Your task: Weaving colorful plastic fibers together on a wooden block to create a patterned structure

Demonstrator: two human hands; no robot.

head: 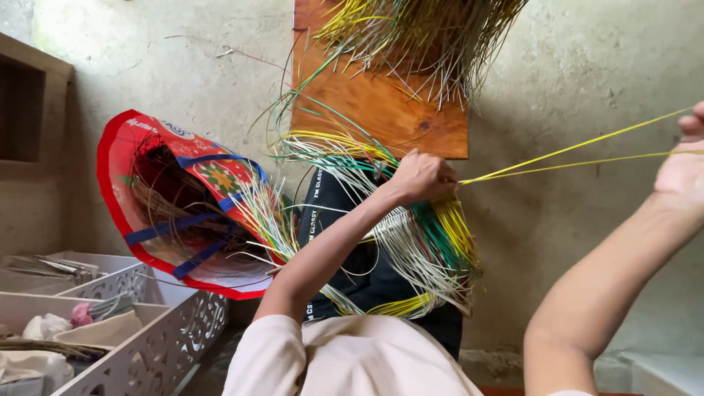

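A half-woven basket of white, green and yellow strands point(425, 242) hangs in front of me, with loose ends fanning out. My left hand point(419, 176) presses on its upper edge, fingers closed where two yellow strands point(572, 158) leave the weave. My right hand point(686, 165), at the far right edge, grips those strands and holds them taut, stretched out to the right. More loose strands point(418, 33) hang from above over a brown wooden board point(381, 103).
A red bag with blue handles point(172, 198) lies open on its side at left, strands spilling out. White cut-out trays point(147, 345) hold cloth and bundles at lower left. A dark garment point(352, 271) hangs behind the weave. A rough plaster wall stands behind.
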